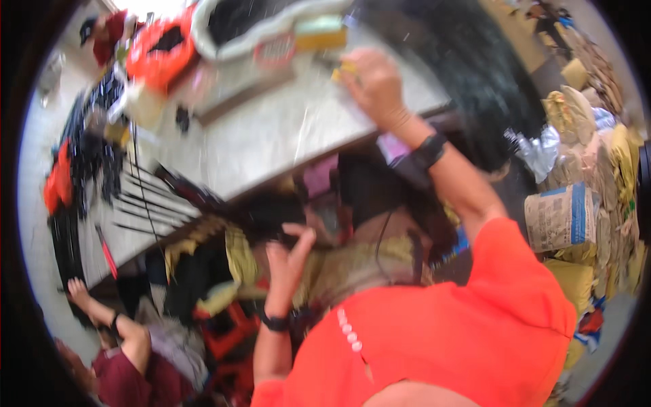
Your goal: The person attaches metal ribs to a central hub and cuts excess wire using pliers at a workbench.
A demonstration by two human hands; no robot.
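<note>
My right hand (pixel 374 87) is over the far part of the pale table (pixel 271 142), its fingers closed round a small yellow thing (pixel 344 70). Motion blur hides what kind of thing it is. Just beyond that hand lie a yellow and pale green box (pixel 320 32) and a red-rimmed, pale oval piece (pixel 274 49). My left hand (pixel 288 261) is held in the air near the table's front edge, finger and thumb apart, with nothing visible in it. Long black glossy material (pixel 481 81) hangs over the table's right end.
An orange plastic bag (pixel 161 51) rests at the back left. Thin black rods (pixel 152 207) and a red-handled tool (pixel 106 252) lie on the left. A co-worker in a maroon shirt (pixel 139 376) sits at lower left. Stacked sacks (pixel 559 217) stand on the right.
</note>
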